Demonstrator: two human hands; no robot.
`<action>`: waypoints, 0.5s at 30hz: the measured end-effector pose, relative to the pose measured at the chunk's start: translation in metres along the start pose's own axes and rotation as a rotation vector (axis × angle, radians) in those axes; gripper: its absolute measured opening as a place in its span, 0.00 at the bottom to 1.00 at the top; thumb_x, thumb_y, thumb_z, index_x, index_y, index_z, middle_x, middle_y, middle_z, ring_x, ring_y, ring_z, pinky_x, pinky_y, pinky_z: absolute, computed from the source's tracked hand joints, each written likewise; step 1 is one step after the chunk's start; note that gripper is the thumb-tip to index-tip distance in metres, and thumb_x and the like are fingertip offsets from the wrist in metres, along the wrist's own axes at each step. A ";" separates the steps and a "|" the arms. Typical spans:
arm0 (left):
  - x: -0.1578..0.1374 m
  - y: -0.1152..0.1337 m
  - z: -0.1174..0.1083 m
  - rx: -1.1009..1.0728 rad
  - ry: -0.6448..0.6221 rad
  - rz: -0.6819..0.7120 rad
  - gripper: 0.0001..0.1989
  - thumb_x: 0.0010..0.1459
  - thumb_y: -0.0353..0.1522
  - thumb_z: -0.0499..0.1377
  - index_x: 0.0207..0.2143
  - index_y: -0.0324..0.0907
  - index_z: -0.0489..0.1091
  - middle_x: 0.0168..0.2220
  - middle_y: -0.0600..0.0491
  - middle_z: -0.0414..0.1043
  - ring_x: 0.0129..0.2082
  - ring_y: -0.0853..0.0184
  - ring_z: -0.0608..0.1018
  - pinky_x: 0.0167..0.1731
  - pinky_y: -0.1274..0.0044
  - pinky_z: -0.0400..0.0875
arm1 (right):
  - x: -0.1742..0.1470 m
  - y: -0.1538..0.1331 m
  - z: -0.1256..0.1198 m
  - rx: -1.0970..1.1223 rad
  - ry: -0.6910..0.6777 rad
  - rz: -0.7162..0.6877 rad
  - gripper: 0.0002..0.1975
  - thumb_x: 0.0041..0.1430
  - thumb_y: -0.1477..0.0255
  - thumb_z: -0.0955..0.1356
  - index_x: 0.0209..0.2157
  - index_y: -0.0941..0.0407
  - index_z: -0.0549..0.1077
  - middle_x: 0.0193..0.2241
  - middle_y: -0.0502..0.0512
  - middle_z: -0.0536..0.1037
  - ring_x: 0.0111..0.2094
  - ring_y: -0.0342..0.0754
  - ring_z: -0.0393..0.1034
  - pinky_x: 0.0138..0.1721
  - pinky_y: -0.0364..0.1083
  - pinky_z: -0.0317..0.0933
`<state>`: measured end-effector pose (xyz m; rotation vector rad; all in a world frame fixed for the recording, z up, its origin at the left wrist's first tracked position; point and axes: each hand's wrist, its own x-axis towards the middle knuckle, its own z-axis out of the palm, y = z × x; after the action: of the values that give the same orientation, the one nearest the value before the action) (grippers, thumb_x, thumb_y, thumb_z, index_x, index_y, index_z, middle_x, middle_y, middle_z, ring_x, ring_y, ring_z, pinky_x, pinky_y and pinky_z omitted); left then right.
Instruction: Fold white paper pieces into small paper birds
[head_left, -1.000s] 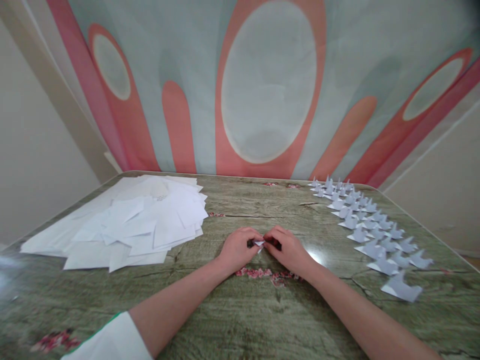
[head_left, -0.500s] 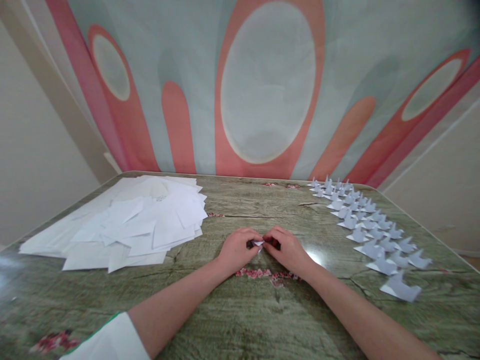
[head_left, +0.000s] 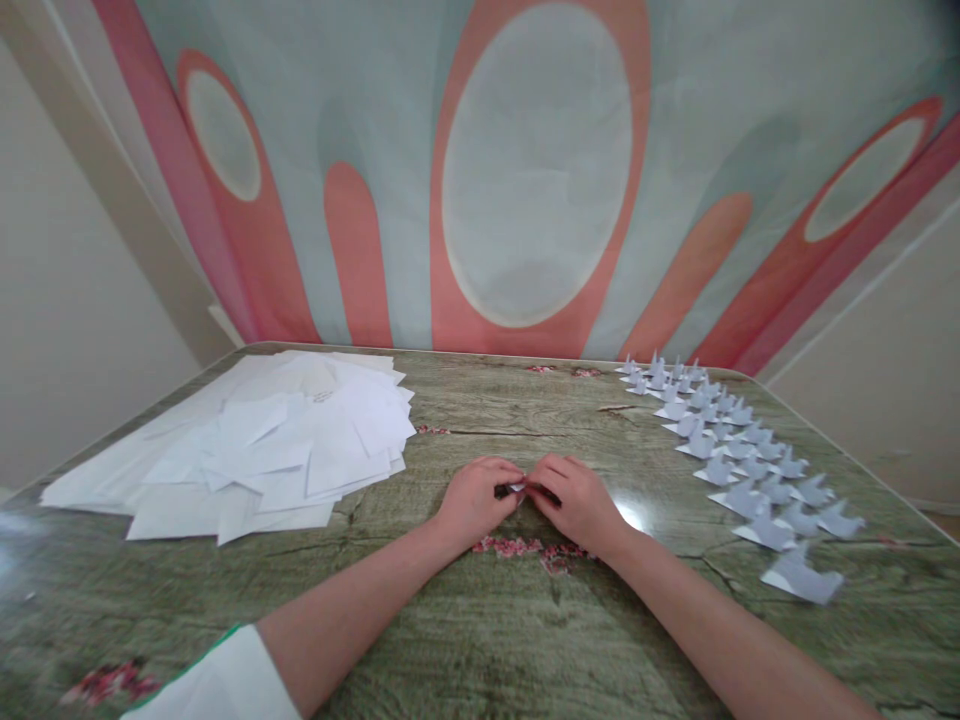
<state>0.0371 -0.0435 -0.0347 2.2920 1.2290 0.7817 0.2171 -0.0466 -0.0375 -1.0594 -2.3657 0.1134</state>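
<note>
At the middle of the table, my left hand [head_left: 478, 503] and my right hand [head_left: 574, 497] meet fingertip to fingertip. Between them they pinch a small folded white paper [head_left: 516, 488]. Only a sliver of it shows, since the fingers cover the rest. Both hands are closed, thumbs pressed against the index fingers. On the right of the table stand rows of folded white paper birds [head_left: 742, 498], the nearest one [head_left: 802, 575] at the front of the rows.
A spread pile of loose white paper sheets [head_left: 262, 440] covers the left part of the wood-patterned table [head_left: 480, 640]. Behind the table's far edge rises a wall covering [head_left: 536, 170] with coral and grey-green shapes.
My right fingers have shifted slightly left over the folded paper, so less of it shows. The left hand has hardly moved, and the pile and paper birds stay as they were.
</note>
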 end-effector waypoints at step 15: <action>-0.001 -0.001 0.001 0.049 -0.012 0.021 0.11 0.50 0.28 0.56 0.35 0.46 0.74 0.39 0.55 0.73 0.40 0.65 0.72 0.44 0.74 0.64 | 0.004 -0.002 -0.006 -0.259 -0.064 -0.216 0.10 0.59 0.75 0.60 0.31 0.57 0.71 0.30 0.55 0.72 0.32 0.47 0.63 0.36 0.48 0.51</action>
<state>0.0366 -0.0437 -0.0364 2.3495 1.2336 0.7516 0.2167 -0.0465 -0.0299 -0.9162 -2.5865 -0.2474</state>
